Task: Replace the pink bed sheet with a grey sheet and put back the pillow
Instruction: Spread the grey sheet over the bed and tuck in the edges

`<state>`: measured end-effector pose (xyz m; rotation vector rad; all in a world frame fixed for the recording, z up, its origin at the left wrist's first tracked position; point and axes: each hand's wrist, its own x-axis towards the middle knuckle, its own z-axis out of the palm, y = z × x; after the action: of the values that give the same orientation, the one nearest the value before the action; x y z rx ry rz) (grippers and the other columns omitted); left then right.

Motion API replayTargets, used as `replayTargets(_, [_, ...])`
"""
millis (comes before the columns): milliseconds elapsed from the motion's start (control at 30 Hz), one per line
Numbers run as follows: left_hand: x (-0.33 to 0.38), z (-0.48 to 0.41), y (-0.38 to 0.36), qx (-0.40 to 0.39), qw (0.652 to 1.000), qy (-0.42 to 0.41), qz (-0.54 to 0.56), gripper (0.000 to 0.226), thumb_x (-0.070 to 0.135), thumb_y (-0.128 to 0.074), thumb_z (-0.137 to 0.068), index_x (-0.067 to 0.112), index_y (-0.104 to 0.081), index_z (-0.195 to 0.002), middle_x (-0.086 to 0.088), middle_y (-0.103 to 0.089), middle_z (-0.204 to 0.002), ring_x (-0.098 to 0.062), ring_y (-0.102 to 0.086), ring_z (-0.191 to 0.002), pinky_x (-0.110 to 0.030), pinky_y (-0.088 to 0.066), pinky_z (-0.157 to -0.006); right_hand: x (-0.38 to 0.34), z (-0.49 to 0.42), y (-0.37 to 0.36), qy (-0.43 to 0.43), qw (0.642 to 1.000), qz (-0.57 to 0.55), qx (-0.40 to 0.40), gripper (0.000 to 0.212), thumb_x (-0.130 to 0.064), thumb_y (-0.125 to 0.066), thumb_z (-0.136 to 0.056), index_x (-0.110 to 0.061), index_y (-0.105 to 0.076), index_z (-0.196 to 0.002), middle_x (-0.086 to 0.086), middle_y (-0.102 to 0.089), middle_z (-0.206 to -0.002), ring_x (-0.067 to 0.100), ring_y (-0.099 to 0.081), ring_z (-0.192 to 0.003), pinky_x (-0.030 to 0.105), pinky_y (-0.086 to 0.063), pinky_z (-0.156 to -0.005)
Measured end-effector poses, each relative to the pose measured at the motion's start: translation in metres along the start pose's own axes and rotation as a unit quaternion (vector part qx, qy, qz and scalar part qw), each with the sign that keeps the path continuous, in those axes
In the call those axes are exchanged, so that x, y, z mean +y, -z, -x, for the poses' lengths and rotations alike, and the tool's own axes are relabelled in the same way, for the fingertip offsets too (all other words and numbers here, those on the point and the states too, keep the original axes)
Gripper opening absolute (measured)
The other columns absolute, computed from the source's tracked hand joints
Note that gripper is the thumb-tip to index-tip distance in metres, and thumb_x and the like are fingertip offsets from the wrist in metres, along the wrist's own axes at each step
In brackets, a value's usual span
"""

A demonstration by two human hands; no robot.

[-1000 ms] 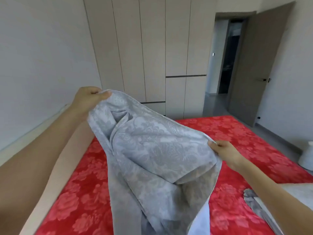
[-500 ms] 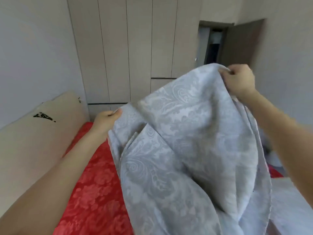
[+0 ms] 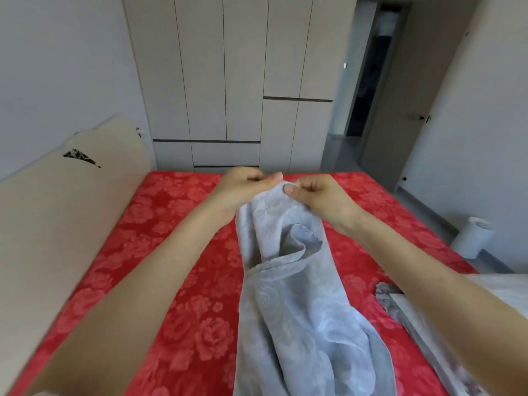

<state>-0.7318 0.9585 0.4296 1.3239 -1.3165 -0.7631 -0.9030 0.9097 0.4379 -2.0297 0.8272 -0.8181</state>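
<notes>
Now brought together from a wide spread, left hand [image 3: 243, 185] and right hand [image 3: 317, 195] both pinching the grey sheet [image 3: 288, 284] top edge, still bunched, not yet laid over the red floral bed [image 3: 177, 252].

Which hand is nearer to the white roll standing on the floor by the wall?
Right. The right hand holds the grey sheet over the bed, on the side toward the white roll. The left hand pinches the same fabric just beyond it, farther from the roll.
</notes>
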Motion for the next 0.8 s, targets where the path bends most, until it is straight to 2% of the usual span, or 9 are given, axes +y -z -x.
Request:
replayTargets(67, [-0.024, 0.018, -0.004, -0.027, 0.999, 0.036, -0.006, 0.043, 0.04, -0.076, -0.074, 0.002, -0.055, -0.071, -0.004, -0.051, -0.069, -0.015, -0.047, -0.066, -0.029, -0.037, -0.06, -0.005, -0.002, 0.005, -0.017, 0.997, -0.072, 0.012, 0.028, -0.016, -0.06, -0.092, 0.002, -0.059, -0.071, 0.009, -0.049, -0.065, 0.01, -0.042, -0.052, 0.019, -0.034, -0.047])
replayTargets(167, [-0.067, 0.044, -0.023, -0.046, 0.994, 0.097, 0.012, 0.037, 0.031, -0.077, -0.076, 0.0, -0.067, -0.093, -0.008, -0.071, -0.091, -0.017, -0.064, -0.081, -0.035, -0.051, -0.074, -0.013, -0.012, 0.015, -0.034, 0.987, -0.149, 0.046, 0.026, -0.021, -0.064, -0.089, 0.002, -0.061, -0.078, 0.016, -0.052, -0.073, 0.023, -0.047, -0.064, 0.028, -0.042, -0.059])
replayTargets(267, [-0.106, 0.064, -0.043, -0.055, 0.992, 0.113, -0.018, 0.035, 0.026, -0.073, -0.07, -0.007, -0.06, -0.075, -0.003, -0.056, -0.07, -0.012, -0.049, -0.068, -0.029, -0.038, -0.062, -0.018, -0.02, 0.027, -0.032, 0.982, -0.169, 0.074, 0.026, -0.021, -0.063, -0.089, -0.003, -0.058, -0.072, 0.012, -0.052, -0.066, 0.02, -0.05, -0.059, 0.027, -0.046, -0.058])
replayTargets(400, [-0.165, 0.085, -0.063, -0.12, 0.963, 0.229, -0.074, 0.027, 0.015, -0.06, -0.062, -0.008, -0.057, -0.077, -0.006, -0.05, -0.07, -0.015, -0.047, -0.067, -0.031, -0.036, -0.062, -0.019, -0.024, 0.05, -0.001, 0.975, -0.202, 0.095, 0.029, -0.019, -0.062, -0.09, -0.004, -0.055, -0.067, 0.01, -0.053, -0.064, 0.019, -0.052, -0.056, 0.027, -0.049, -0.058])
replayTargets(467, [-0.191, 0.093, -0.071, -0.151, 0.947, 0.269, -0.093, 0.018, 0.015, -0.06, -0.063, 0.0, -0.049, -0.066, -0.008, -0.044, -0.067, -0.018, -0.042, -0.065, -0.034, -0.032, -0.061, -0.017, -0.025, 0.062, 0.015, 0.975, -0.199, 0.099, 0.031, -0.022, -0.062, -0.091, -0.004, -0.053, -0.067, 0.013, -0.049, -0.066, 0.02, -0.051, -0.057, 0.027, -0.049, -0.058])
replayTargets(567, [-0.196, 0.085, -0.055, -0.081, 0.95, 0.283, -0.103, 0.038, 0.029, -0.069, -0.073, 0.017, -0.043, -0.048, 0.003, -0.038, -0.049, -0.013, -0.036, -0.048, -0.027, -0.027, -0.049, -0.006, -0.026, 0.08, 0.012, 0.974, -0.179, 0.136, 0.031, -0.022, -0.062, -0.091, -0.004, -0.055, -0.067, 0.014, -0.051, -0.067, 0.02, -0.053, -0.057, 0.026, -0.051, -0.059])
replayTargets(667, [-0.172, 0.048, 0.003, 0.039, 0.961, 0.207, -0.181, 0.05, 0.047, -0.066, -0.07, 0.02, -0.034, -0.044, 0.01, -0.027, -0.043, -0.005, -0.023, -0.042, -0.028, -0.017, -0.047, 0.028, -0.026, 0.103, -0.037, 0.965, -0.138, 0.219, 0.028, -0.023, -0.065, -0.088, -0.006, -0.06, -0.067, 0.016, -0.054, -0.068, 0.024, -0.055, -0.06, 0.031, -0.051, -0.063])
replayTargets(733, [-0.141, 0.013, 0.048, 0.091, 0.967, 0.158, -0.178, 0.049, 0.034, -0.071, -0.077, 0.016, -0.036, -0.048, 0.003, -0.027, -0.048, -0.01, -0.023, -0.048, -0.031, -0.014, -0.051, 0.059, -0.026, 0.121, -0.068, 0.956, -0.075, 0.275, 0.029, -0.026, -0.066, -0.086, -0.006, -0.061, -0.066, 0.017, -0.054, -0.07, 0.026, -0.053, -0.064, 0.037, -0.049, -0.065])
replayTargets(800, [-0.087, -0.025, 0.08, 0.124, 0.971, 0.092, -0.182, 0.036, 0.018, -0.072, -0.079, 0.008, -0.046, -0.056, -0.005, -0.033, -0.059, -0.013, -0.03, -0.059, -0.029, -0.018, -0.055, 0.085, -0.028, 0.137, -0.102, 0.944, -0.011, 0.314, 0.035, -0.028, -0.065, -0.087, 0.003, -0.062, -0.069, 0.016, -0.053, -0.07, 0.025, -0.05, -0.065, 0.037, -0.045, -0.064])
